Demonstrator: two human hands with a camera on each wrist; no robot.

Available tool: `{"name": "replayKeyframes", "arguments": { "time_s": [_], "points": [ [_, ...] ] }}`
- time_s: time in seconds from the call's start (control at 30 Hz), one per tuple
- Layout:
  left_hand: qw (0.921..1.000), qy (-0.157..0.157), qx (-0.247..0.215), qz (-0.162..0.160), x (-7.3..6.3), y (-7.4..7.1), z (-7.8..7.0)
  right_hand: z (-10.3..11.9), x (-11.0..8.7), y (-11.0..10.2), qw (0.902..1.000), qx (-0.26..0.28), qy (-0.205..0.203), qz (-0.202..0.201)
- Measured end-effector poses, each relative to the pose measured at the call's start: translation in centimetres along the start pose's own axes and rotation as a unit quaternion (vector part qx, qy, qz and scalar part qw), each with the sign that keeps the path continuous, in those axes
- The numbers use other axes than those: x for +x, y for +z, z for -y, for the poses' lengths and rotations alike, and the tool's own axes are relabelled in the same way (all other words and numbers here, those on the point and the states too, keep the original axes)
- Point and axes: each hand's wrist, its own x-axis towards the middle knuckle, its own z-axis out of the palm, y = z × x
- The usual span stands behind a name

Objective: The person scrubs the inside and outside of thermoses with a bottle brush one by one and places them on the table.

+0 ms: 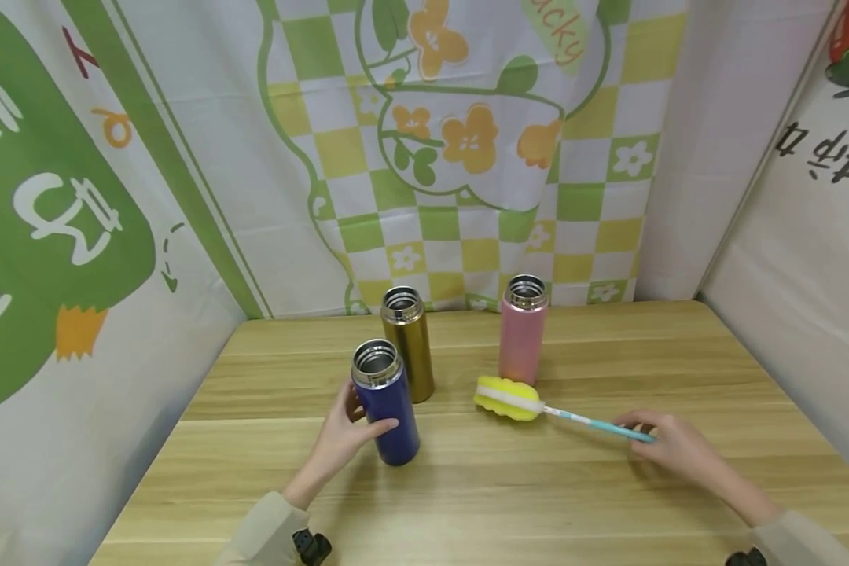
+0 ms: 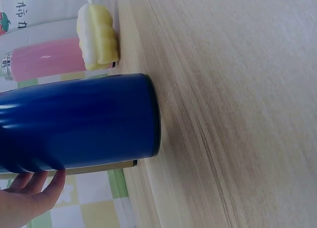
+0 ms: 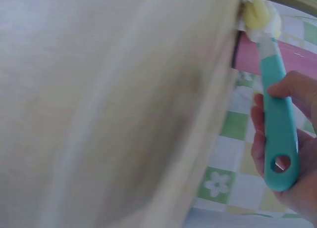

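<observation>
My left hand (image 1: 350, 428) grips a blue vacuum flask (image 1: 391, 417), thumb across its near side and fingers behind it. The flask is uncapped, with a bare steel threaded neck, and tilts slightly. In my right hand (image 1: 672, 444) is a bottle brush, its turquoise handle (image 3: 278, 114) held between thumb and fingers. The brush's yellow and white sponge head (image 1: 509, 398) points left, overlapping the foot of a pink flask (image 1: 522, 338) in the head view. Just behind the blue flask stands a gold-brown flask (image 1: 416, 354), upright and also uncapped.
A wooden table (image 1: 509, 503) carries everything. Printed cloth (image 1: 467, 251) with green and yellow checks hangs along its back edge. White printed cloth (image 1: 806, 259) also hangs at the right side, and a green and white one (image 1: 134, 377) at the left.
</observation>
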Motion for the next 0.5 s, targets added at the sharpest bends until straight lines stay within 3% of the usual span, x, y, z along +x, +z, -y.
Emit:
{"name": "replayKeyframes", "arguments": {
  "time_s": [0.3,0.5],
  "points": [
    [0.9999,-0.014,0.002,-0.001,0.0,0.1,0.4,1.4,0.6,-2.3,0.9978,0.058,-0.028,-0.013],
    [1.0000,-0.001,0.006,-0.007,0.0,0.1,0.2,2.4,0.9,-3.6,0.9936,0.103,0.020,-0.042]
  ]
}}
